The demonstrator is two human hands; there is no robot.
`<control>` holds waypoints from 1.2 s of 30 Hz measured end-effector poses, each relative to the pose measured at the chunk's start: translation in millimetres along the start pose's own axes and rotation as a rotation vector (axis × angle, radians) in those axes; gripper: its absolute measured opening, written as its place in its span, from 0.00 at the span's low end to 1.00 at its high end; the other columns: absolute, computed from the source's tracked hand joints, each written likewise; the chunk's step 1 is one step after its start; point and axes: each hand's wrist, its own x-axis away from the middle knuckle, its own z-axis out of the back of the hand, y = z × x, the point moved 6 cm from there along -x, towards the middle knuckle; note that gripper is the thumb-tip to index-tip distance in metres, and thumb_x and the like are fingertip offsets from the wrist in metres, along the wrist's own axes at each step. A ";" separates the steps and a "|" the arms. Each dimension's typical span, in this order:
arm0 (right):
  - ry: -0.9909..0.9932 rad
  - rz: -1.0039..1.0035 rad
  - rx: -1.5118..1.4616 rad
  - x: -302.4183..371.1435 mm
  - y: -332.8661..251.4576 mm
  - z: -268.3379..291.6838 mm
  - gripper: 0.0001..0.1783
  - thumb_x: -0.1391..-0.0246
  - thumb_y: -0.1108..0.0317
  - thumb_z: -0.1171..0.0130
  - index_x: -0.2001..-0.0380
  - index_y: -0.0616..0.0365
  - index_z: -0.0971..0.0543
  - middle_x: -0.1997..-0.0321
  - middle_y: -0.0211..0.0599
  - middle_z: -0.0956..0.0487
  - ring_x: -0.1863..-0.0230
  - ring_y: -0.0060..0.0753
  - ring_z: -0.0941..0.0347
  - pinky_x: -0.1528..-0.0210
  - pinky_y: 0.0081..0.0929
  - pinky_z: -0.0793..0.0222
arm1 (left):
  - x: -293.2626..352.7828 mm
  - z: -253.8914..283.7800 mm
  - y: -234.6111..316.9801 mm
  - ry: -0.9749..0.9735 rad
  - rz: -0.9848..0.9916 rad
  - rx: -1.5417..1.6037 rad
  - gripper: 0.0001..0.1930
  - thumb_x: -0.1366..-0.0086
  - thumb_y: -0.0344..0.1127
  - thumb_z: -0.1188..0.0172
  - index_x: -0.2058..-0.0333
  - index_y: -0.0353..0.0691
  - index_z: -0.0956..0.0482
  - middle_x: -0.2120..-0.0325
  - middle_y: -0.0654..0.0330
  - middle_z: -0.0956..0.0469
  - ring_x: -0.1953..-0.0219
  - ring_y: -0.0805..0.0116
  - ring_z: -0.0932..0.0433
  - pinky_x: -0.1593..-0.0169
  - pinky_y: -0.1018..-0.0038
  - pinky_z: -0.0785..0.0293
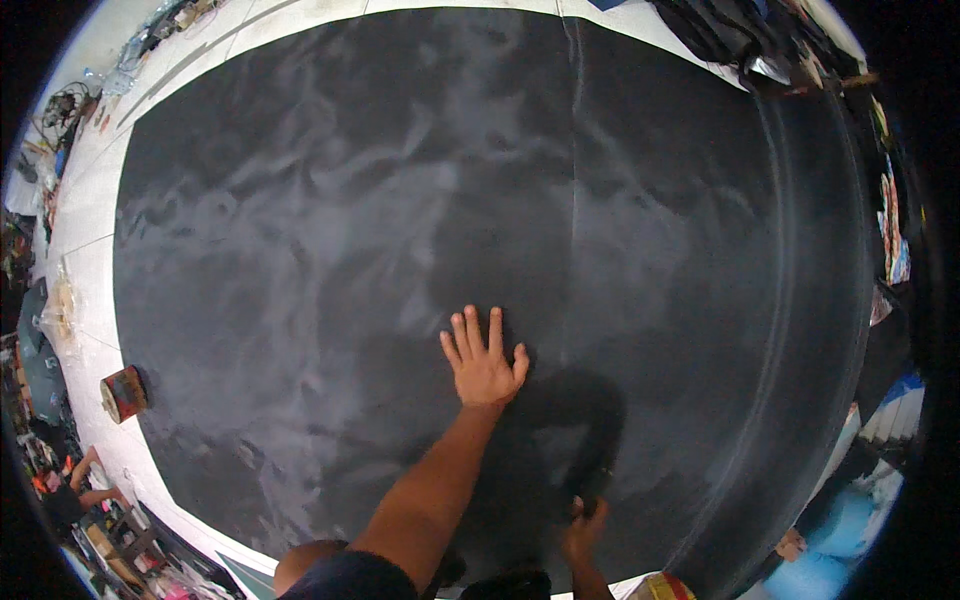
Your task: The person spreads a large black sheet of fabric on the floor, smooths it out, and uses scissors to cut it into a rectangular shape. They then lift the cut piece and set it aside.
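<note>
A wide black sheet (380, 260), smooth and slightly wrinkled, spreads over the pale floor and fills most of the view. My left hand (484, 372) lies flat on its middle, fingers spread and pointing away from me. Nearer to me and to the right, my right hand (583, 530) is over the sheet's near part, its thumb and fingers apart. I see nothing held in it, though its detail is small. A fold or seam line (574, 180) runs down the sheet right of centre, and a curved ridge (780, 250) follows its right side.
An open, stained tin can (123, 394) stands by the sheet's left edge on the white floor (85, 250). Another red and yellow container (660, 587) shows at the bottom edge. Clutter lines both sides, with blue bundles (820, 560) lower right. Another person's arm (88, 475) shows lower left.
</note>
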 end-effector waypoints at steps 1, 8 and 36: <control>-0.030 -0.029 0.116 18.4 6.2 20.3 0.22 0.42 0.57 0.40 0.56 0.65 0.31 0.62 0.44 0.27 0.61 0.39 0.31 0.57 0.34 0.34 | 2.7 -2.3 -4.4 -0.009 0.004 -0.025 0.36 0.40 0.54 0.47 0.37 0.44 0.39 0.34 0.43 0.48 0.31 0.41 0.55 0.32 0.43 0.63; 0.202 0.372 0.469 187.3 127.6 163.1 0.25 0.37 0.52 0.51 0.82 0.58 0.24 0.86 0.44 0.28 0.79 0.46 0.29 0.75 0.43 0.35 | 10.1 2.8 5.1 -0.029 -0.071 0.010 0.43 0.39 0.67 0.53 0.34 0.45 0.45 0.32 0.45 0.54 0.29 0.44 0.62 0.31 0.47 0.71; -0.297 -0.959 -0.850 425.1 473.4 -23.9 0.21 0.41 0.48 0.43 0.77 0.54 0.26 0.86 0.29 0.31 0.87 0.21 0.36 0.87 0.17 0.38 | 591.3 408.3 -365.7 -0.937 0.277 -0.220 0.26 0.40 0.51 0.40 0.51 0.35 0.23 0.56 0.45 0.22 0.51 0.46 0.24 0.46 0.56 0.30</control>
